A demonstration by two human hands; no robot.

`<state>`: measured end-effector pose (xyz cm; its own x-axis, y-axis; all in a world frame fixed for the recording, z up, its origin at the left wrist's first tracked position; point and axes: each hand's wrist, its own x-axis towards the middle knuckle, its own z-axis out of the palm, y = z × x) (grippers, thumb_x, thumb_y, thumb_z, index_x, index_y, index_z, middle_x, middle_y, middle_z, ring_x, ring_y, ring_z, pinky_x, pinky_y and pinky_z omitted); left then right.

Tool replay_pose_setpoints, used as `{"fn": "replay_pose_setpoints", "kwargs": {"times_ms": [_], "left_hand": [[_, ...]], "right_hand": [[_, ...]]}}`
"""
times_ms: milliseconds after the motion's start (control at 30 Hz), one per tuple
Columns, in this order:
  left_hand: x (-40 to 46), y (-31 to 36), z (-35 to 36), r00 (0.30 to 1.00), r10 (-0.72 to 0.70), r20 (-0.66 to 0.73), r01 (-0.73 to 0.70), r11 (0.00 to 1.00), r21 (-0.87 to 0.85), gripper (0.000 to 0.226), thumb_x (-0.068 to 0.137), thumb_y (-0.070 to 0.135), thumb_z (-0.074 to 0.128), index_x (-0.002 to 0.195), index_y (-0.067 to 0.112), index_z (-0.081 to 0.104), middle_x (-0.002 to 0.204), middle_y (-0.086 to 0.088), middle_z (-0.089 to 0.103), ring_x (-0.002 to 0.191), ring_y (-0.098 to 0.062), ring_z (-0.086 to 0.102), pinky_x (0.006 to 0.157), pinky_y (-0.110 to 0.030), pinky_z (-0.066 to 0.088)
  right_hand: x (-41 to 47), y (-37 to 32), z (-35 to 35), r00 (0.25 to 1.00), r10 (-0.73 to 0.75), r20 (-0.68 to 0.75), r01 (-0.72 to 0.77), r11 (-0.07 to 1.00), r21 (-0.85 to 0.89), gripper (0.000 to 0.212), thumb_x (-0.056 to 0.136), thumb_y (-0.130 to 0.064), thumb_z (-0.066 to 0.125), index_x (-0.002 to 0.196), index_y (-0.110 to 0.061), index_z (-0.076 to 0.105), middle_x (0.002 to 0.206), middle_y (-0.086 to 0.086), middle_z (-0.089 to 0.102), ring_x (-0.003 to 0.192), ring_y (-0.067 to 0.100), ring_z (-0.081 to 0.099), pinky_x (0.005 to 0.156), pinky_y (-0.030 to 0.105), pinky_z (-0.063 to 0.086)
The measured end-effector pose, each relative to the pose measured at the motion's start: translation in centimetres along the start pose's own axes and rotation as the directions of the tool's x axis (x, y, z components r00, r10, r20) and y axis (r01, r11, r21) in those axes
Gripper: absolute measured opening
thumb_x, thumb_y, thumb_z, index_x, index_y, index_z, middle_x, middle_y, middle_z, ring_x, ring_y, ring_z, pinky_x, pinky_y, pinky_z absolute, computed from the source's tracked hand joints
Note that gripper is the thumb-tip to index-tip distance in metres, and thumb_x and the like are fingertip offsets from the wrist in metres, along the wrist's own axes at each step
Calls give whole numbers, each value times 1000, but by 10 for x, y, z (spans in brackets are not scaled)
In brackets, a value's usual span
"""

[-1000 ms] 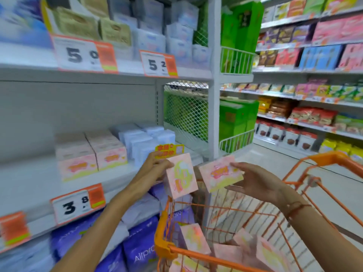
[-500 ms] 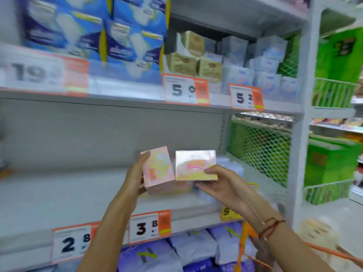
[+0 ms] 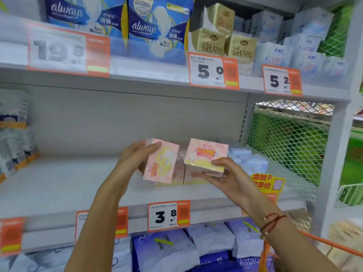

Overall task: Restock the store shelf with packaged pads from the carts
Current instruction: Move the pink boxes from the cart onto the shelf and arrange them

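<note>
A person's two bare forearms reach up and forward toward a grey store shelf point(image 3: 59, 185). The left hand point(image 3: 135, 160) is raised with the wrist bent, fingers curled over the top edge of a pink pad pack point(image 3: 161, 163) and thumb behind it; the pack is tilted, its printed face turned toward the camera. Just right of that hand, the right hand point(image 3: 227, 177) comes in palm up, thumb pressed on the front lower edge of a second pink pad pack point(image 3: 206, 154) and fingers curled beneath it, holding it level. The two packs nearly meet above the shelf board. Directly behind both hands, more pink packs point(image 3: 184, 175) sit on the shelf, partly hidden. Below the hands, a price tag reading 3.8 point(image 3: 169, 215) hangs on the shelf edge. A red cord bracelet point(image 3: 273, 222) circles the right wrist. Beyond the right hand lie pale blue packs point(image 3: 249, 160), and below the right forearm the orange rim of a cart point(image 3: 334, 246) shows.
</note>
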<state>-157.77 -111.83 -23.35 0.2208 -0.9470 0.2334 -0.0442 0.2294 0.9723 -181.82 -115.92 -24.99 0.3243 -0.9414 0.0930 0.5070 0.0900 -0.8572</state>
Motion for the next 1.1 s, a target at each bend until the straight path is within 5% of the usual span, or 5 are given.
{"fn": "replay_pose_setpoints", "kwargs": {"times_ms": [233, 333, 767, 967, 1100], "left_hand": [[-2, 14, -3, 995, 64, 73, -92, 854, 512, 59, 71, 33, 81, 121, 44, 49, 93, 6, 63, 68, -21, 61, 60, -27, 51], [1, 5, -9, 999, -14, 52, -33, 592, 805, 83, 58, 50, 80, 133, 42, 47, 128, 6, 58, 114, -24, 57, 94, -43, 47], [7, -27, -31, 895, -332, -298, 388, 251, 887, 69, 94, 62, 26, 149, 21, 24, 153, -11, 24, 140, -34, 18, 110, -50, 25], [10, -19, -48, 897, -296, -329, 437, 473, 765, 42, 94, 42, 45, 93, 3, 58, 85, -11, 67, 71, -24, 61, 81, -31, 51], [6, -4, -54, 891, -272, -363, 444, 363, 819, 51, 84, 59, 56, 79, 9, 59, 54, 2, 68, 64, -17, 61, 74, -26, 47]], "right_hand": [[8, 4, -17, 990, -81, -113, -7, 784, -621, 53, 66, 0, 75, 109, -14, 48, 107, 9, 60, 95, 21, 61, 81, 31, 50], [17, 2, -22, 998, -20, -53, -31, 590, -807, 58, 68, 2, 77, 112, -18, 45, 107, 7, 61, 95, 14, 60, 81, 25, 50], [54, -7, -19, 983, 151, 109, 135, -175, -975, 77, 73, -30, 78, 140, -27, 40, 133, 9, 36, 130, 27, 33, 106, 33, 33], [49, 10, -20, 962, 81, 260, 270, -144, -952, 65, 75, -30, 76, 133, -36, 49, 134, 2, 46, 128, 21, 37, 112, 37, 26], [48, 11, -23, 969, 43, 244, 248, -168, -954, 64, 75, -41, 75, 134, -37, 49, 128, 3, 49, 123, 23, 39, 108, 35, 30]]}}
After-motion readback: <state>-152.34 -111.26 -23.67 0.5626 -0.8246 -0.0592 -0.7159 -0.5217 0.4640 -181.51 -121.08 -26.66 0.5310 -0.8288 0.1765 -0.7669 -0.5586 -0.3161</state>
